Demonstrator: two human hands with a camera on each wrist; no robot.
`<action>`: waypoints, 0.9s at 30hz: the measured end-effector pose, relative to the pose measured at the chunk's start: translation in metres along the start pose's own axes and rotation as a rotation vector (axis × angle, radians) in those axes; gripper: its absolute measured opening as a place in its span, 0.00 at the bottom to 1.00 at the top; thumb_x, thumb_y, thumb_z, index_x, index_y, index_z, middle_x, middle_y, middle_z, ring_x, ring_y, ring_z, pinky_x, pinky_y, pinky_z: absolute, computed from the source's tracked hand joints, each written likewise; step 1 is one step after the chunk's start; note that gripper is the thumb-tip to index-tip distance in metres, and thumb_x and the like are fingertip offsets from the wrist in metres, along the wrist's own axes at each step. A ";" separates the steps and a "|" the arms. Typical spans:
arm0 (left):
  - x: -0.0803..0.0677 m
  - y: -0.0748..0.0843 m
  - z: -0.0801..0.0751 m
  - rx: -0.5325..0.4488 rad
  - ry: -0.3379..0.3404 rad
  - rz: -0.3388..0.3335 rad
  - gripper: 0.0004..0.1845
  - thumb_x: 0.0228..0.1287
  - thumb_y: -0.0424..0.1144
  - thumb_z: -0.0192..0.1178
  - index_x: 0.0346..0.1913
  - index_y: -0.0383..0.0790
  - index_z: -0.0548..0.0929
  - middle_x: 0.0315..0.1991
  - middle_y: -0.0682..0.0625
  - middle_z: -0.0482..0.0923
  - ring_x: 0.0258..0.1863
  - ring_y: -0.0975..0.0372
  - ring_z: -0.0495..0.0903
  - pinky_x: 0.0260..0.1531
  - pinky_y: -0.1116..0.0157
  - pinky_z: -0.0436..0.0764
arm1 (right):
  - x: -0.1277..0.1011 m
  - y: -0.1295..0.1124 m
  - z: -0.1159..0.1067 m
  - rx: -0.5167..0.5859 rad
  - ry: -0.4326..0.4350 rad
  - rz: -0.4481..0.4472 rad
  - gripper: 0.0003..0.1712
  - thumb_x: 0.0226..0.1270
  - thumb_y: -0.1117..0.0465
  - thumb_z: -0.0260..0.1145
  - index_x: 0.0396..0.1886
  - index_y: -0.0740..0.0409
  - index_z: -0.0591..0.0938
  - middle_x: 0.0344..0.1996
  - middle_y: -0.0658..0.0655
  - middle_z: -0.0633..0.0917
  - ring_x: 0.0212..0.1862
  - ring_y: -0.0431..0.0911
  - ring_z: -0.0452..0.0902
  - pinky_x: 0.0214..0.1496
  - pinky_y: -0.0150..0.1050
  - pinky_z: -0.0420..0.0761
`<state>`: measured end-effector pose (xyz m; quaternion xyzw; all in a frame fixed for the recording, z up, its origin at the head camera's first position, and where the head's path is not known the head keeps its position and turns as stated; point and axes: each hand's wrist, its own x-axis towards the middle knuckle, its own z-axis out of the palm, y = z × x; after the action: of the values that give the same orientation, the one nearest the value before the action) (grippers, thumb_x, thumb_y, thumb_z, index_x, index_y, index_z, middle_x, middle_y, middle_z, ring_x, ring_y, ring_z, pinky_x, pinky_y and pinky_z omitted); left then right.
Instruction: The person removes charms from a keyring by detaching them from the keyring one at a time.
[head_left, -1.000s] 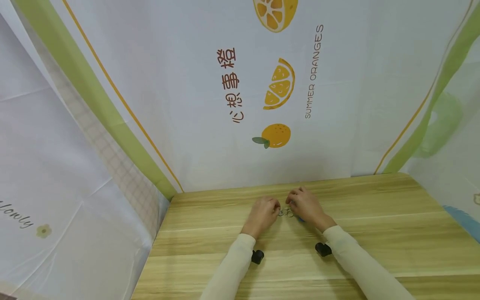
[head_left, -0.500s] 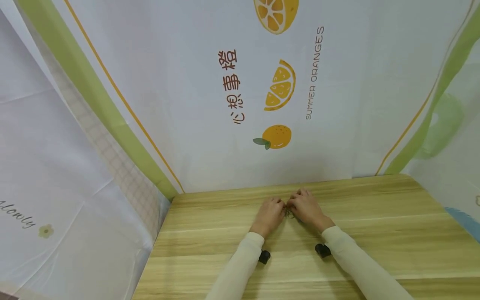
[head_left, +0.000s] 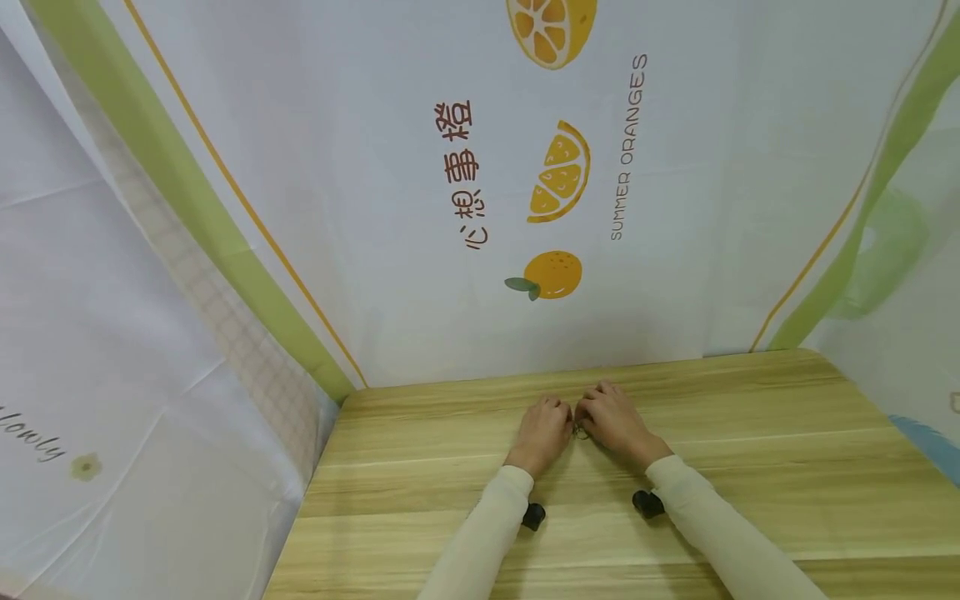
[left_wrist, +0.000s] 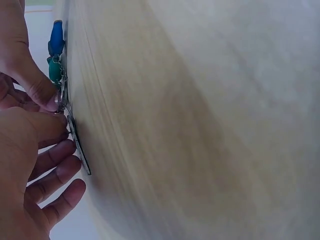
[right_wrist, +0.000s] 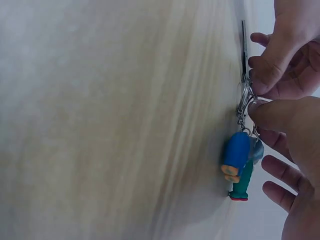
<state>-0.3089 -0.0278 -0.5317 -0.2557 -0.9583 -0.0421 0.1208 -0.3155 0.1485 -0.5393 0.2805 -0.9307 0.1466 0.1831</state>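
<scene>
On the wooden table [head_left: 750, 433] my two hands meet over a metal key ring [right_wrist: 245, 97]. A blue charm [right_wrist: 235, 155] and a green charm [right_wrist: 242, 182] hang from it on short chains, and a flat key [left_wrist: 77, 145] sticks out the other way. My left hand [head_left: 558, 419] pinches the ring by the key, its other fingers curled under. My right hand [head_left: 594, 417] pinches the ring from the charm side with thumb and finger. In the head view the ring [head_left: 579, 432] barely shows between the hands.
Printed cloth walls [head_left: 375, 208] with orange pictures close off the back and both sides of the table. Bare wood lies to the left, right and front of the hands. A black wrist camera [head_left: 534, 515] sits under each cream sleeve.
My left hand has moved right and closed up against the right hand. The key ring, seen between the hands a second ago, is now mostly covered by fingers.
</scene>
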 end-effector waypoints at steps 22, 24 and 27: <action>-0.005 -0.017 -0.007 -0.264 0.204 0.011 0.05 0.70 0.31 0.69 0.35 0.43 0.87 0.34 0.52 0.87 0.33 0.64 0.84 0.31 0.74 0.80 | 0.002 -0.011 -0.011 0.154 0.006 0.100 0.03 0.68 0.64 0.77 0.38 0.52 0.90 0.35 0.50 0.85 0.42 0.47 0.76 0.45 0.46 0.80; -0.005 -0.018 -0.009 -0.281 0.204 -0.004 0.06 0.71 0.31 0.69 0.35 0.44 0.86 0.34 0.52 0.86 0.34 0.63 0.83 0.32 0.74 0.80 | 0.002 -0.011 -0.011 0.172 -0.001 0.110 0.03 0.68 0.63 0.77 0.37 0.52 0.89 0.35 0.50 0.85 0.40 0.45 0.75 0.43 0.45 0.79; -0.007 -0.019 -0.010 -0.293 0.199 -0.012 0.06 0.72 0.32 0.68 0.35 0.44 0.86 0.35 0.52 0.86 0.36 0.63 0.82 0.34 0.73 0.81 | 0.001 -0.011 -0.011 0.191 -0.003 0.121 0.03 0.69 0.63 0.76 0.37 0.51 0.89 0.34 0.49 0.84 0.39 0.44 0.73 0.41 0.43 0.78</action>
<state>-0.3108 -0.0490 -0.5238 -0.2593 -0.9267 -0.2073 0.1760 -0.3075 0.1435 -0.5275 0.2403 -0.9280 0.2449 0.1451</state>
